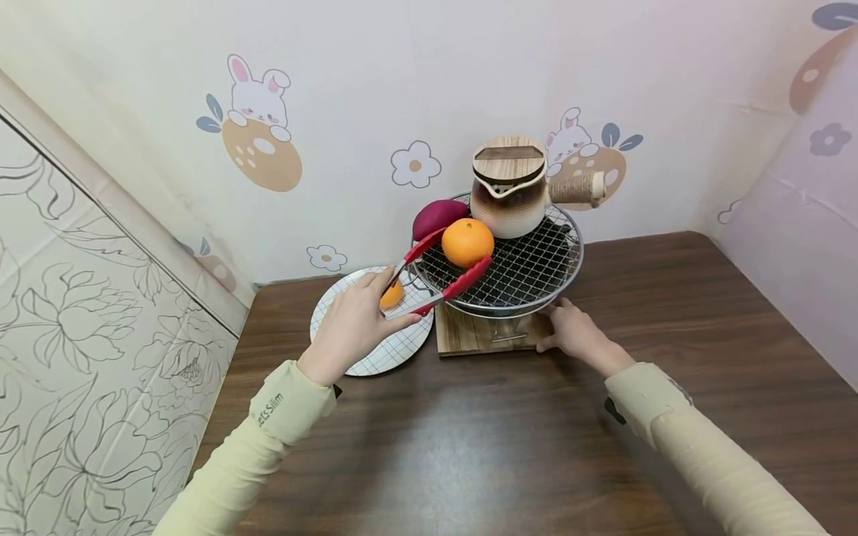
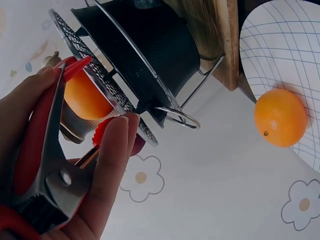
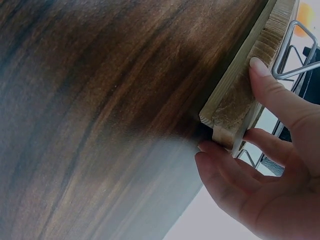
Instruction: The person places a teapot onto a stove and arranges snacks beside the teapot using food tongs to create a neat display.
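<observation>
My left hand holds red-tipped metal tongs, thumb on one arm and fingers on the other. Their tips lie on either side of an orange at the wire mesh of a round grill; whether both tips press on it I cannot tell. Behind that orange sits a purple oval object. My right hand grips the near right corner of the wooden board under the grill, thumb along the front edge and fingers at the side.
A pot with a wooden lid and rope-wrapped handle stands at the back of the mesh. Left of the board, a white gridded plate bears another orange. A patterned wall covering rises behind the brown table.
</observation>
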`<state>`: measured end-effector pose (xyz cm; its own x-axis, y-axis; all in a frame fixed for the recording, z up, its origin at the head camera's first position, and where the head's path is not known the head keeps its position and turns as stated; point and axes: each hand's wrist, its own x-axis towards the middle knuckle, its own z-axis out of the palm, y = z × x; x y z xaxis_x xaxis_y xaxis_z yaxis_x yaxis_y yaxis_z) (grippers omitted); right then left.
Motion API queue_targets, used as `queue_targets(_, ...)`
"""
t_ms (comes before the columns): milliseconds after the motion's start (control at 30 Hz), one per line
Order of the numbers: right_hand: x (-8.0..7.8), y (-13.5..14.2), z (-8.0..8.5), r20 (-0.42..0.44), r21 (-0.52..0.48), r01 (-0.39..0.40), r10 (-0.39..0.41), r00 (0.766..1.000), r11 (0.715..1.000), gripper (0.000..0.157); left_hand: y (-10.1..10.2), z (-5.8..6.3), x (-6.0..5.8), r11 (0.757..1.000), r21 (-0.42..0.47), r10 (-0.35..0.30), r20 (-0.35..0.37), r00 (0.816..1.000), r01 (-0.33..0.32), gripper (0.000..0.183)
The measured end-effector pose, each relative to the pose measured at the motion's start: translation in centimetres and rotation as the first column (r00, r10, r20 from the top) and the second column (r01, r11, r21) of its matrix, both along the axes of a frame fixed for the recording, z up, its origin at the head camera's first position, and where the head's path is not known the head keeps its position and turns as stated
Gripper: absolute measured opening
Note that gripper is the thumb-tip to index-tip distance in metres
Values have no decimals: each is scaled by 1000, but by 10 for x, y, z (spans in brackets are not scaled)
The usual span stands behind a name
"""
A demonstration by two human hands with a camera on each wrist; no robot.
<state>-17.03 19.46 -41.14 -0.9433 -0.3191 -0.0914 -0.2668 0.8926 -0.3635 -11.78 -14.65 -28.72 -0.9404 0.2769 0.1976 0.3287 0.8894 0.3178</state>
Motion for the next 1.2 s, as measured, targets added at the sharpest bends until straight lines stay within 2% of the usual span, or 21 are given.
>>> queue_targets(400,1,2,-2,3,3,4,-4,1000,1000,84,0,-2,0,1000,24,4,-18,1000,-4,84)
queue_targets(533,1,2,-1,3,5,11,-11,1000,1000,85,-2,-2,3,997,78,11,-11,1000,-10,85)
queue_targets(600,2,1,0,7,2,13,-13,1000,1000,85,-6,-2,4,993,114,23,-31,999,-20,86)
queue_targets(767,0,0,2,1,-6,0,0,1000,1000,83,-22,-4,5,969,233,104,-94,990,-80,82)
queue_targets(833,-1,-1,2,-6,-4,-4,4,1000,1000,82,-29,-6,5,957,271,137,-92,986,-107,80)
queue_targets(1000,0,-1,2,-1,1,-3,3,1000,1000,84,-48,-17,2,939,284,221,-60,974,-195,83)
queue_targets(1200,2,-1,2,7,-1,4,-4,1000,1000,83,-69,-37,-3,905,273,338,0,941,-325,75)
